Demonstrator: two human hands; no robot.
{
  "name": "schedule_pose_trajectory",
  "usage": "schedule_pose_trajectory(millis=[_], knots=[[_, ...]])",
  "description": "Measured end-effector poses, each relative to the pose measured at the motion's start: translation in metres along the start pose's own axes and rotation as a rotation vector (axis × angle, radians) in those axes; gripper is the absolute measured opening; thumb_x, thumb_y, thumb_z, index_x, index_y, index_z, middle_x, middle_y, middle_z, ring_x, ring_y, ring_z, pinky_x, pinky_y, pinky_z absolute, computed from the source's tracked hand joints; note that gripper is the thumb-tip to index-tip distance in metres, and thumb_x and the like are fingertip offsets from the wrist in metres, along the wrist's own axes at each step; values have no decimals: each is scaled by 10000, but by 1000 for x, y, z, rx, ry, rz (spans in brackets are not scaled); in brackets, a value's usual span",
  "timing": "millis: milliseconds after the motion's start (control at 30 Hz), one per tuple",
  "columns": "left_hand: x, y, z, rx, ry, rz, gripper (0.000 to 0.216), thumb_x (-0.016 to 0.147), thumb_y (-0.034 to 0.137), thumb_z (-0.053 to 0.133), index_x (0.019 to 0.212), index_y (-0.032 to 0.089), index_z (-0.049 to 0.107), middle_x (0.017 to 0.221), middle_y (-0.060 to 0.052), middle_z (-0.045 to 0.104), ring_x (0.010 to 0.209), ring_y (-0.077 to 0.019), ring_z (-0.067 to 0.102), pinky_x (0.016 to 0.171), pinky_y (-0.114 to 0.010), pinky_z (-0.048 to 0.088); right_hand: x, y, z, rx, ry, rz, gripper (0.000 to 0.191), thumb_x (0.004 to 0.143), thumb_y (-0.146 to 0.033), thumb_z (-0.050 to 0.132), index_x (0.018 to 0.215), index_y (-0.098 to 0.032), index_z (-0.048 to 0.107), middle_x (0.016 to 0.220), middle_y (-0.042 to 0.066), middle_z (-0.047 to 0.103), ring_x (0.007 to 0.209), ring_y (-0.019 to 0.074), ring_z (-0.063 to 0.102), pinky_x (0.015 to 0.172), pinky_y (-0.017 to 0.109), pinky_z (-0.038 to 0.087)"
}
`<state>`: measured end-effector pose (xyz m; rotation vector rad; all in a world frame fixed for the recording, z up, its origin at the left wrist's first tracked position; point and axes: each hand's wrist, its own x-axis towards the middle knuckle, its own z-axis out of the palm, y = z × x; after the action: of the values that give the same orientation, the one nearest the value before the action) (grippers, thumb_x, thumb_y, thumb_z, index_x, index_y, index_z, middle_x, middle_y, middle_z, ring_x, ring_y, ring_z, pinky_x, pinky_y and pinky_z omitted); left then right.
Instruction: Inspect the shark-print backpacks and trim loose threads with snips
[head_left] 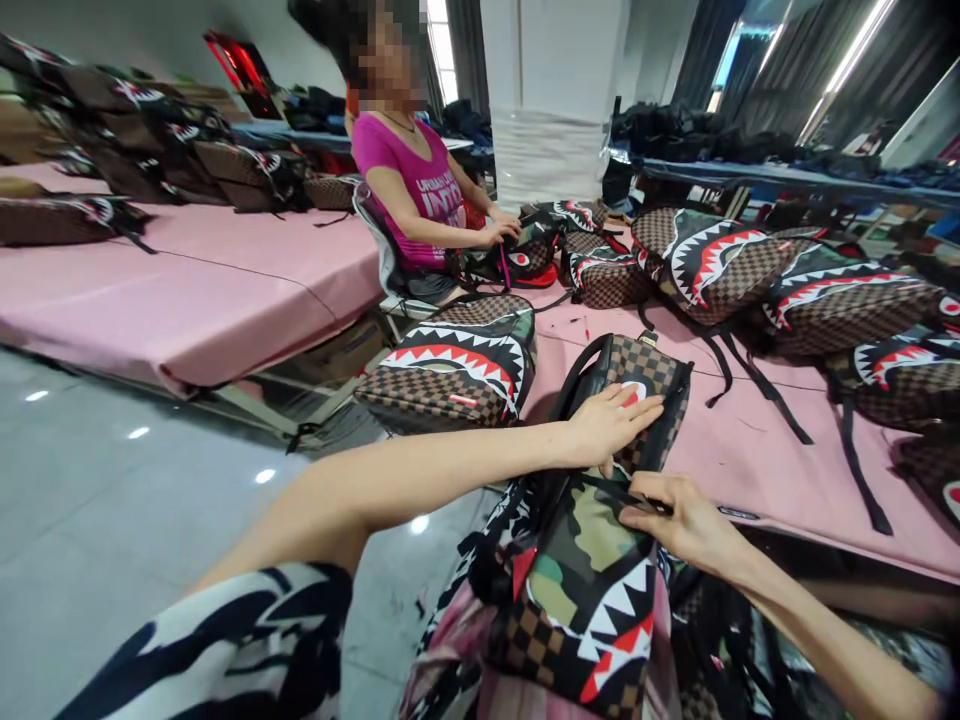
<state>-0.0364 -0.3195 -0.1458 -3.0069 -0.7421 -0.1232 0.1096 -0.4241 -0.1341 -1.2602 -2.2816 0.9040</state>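
Note:
A checked brown-and-black backpack (600, 540) with camouflage and a printed shark mouth lies across my lap, its far end resting at the pink table's edge. Palm down and fingers stretched, my left hand (611, 425) presses on the checked panel at that far end, partly covering a red print. Closer to me, my right hand (682, 515) pinches a dark edge of the same backpack between thumb and forefinger. Whether that dark part is a zip or a strap is unclear. Left of the bag, another shark-mouth backpack (457, 365) sits at the table's near corner.
Several more backpacks (720, 265) crowd the right side of the pink table (750, 420), straps trailing. Across it sits a person in a pink shirt (412, 190), hands on a bag. A second pink table (225, 290) bears more bags. A white wrapped pillar (551, 110) rises behind.

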Motion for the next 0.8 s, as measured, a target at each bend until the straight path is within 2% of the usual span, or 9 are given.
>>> schedule_pose_trajectory(millis=[100,200,267,333,400,500,600,700,800], knots=[[-8,0,-12,-139,98,52,618,740,281,650,1290,161,397,1407,-107,366,1286,-264,315,1042,-403,203,-9,3,-2,-63,62,-57,285,817,-294,528,591,-179,399,597,-39,455,535,84,408,515,206,297],[-29,6,-27,-334,128,48,271,861,316,500,1091,182,553,1102,-64,617,1040,-177,526,927,-337,328,-16,5,-2,-93,87,-90,237,835,-275,515,625,-178,465,611,-30,496,538,88,448,516,203,313],[-48,14,-33,-384,74,64,263,836,410,519,939,182,600,917,-46,648,924,-178,555,851,-331,361,-20,6,-2,-131,104,-124,203,845,-260,495,660,-178,504,623,-19,511,548,96,465,514,209,312],[-65,22,-34,-365,39,115,335,768,482,582,902,176,592,899,-56,636,981,-212,529,867,-364,345,-23,5,-2,-192,107,-180,150,848,-248,482,727,-177,534,654,-5,526,572,106,478,517,215,312],[-78,31,-28,-323,81,101,370,747,472,613,944,164,558,965,-75,619,1080,-233,474,934,-411,293,-26,4,0,-265,101,-222,86,841,-222,476,815,-176,544,699,5,539,592,108,483,517,216,310],[-90,47,-10,-258,199,-23,247,764,347,627,898,163,532,941,-57,609,1078,-221,458,988,-447,209,-30,4,10,-403,162,-242,115,813,-123,437,805,-175,539,685,-4,524,557,100,445,493,227,275],[-101,64,14,-197,384,-134,20,795,175,553,798,175,533,838,-14,605,1007,-192,475,946,-424,220,-32,6,29,-583,310,-327,213,808,-52,393,715,-171,542,598,-13,483,515,104,378,500,253,245],[-113,73,35,-142,567,-153,125,829,116,478,747,182,546,815,10,619,954,-166,482,864,-379,256,-32,9,50,-708,380,-444,207,847,-68,413,756,-155,578,574,-14,494,525,105,370,527,265,247],[-123,71,47,-154,599,-105,128,841,141,495,745,183,568,823,15,634,908,-146,484,809,-325,309,-30,10,62,-740,396,-478,151,846,-91,471,768,-141,590,567,-16,506,532,101,376,531,270,243]])
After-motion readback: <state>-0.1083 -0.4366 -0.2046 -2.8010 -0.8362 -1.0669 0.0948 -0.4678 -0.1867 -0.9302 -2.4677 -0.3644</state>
